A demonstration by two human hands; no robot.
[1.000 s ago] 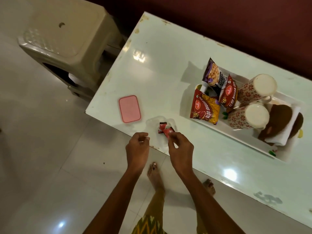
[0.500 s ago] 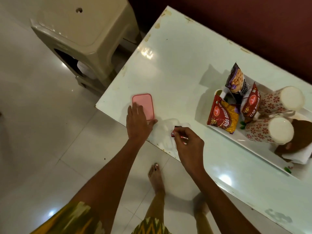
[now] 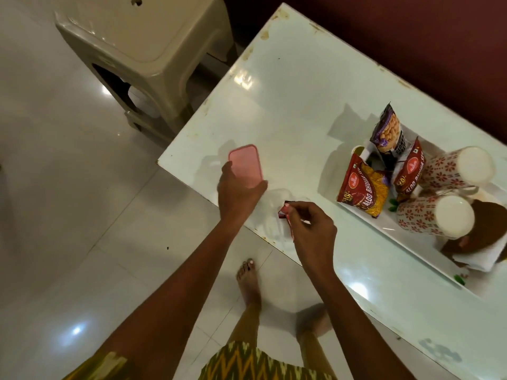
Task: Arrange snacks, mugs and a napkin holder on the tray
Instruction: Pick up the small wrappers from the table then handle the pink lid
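Note:
My left hand (image 3: 238, 193) grips the near end of a pink lid (image 3: 245, 165), tilted up off the white table (image 3: 288, 100). My right hand (image 3: 310, 229) pinches small red wrapped sweets (image 3: 285, 211) over a clear plastic container (image 3: 274, 215) at the table's near edge. On the right a white tray (image 3: 365, 218) holds two red-and-yellow snack packets (image 3: 362, 190), a purple peanut packet (image 3: 386, 133), two floral mugs (image 3: 436, 215) lying on their sides, and a brown napkin holder (image 3: 485, 229) with white napkins.
A beige plastic stool (image 3: 142, 56) stands on the tiled floor left of the table. A dark red wall runs behind the table. My bare feet (image 3: 248, 278) are on the floor under the table's near edge.
My left hand reached to the pink lid and now lifts its near end off the table. My right hand stays at the clear container with the red sweets.

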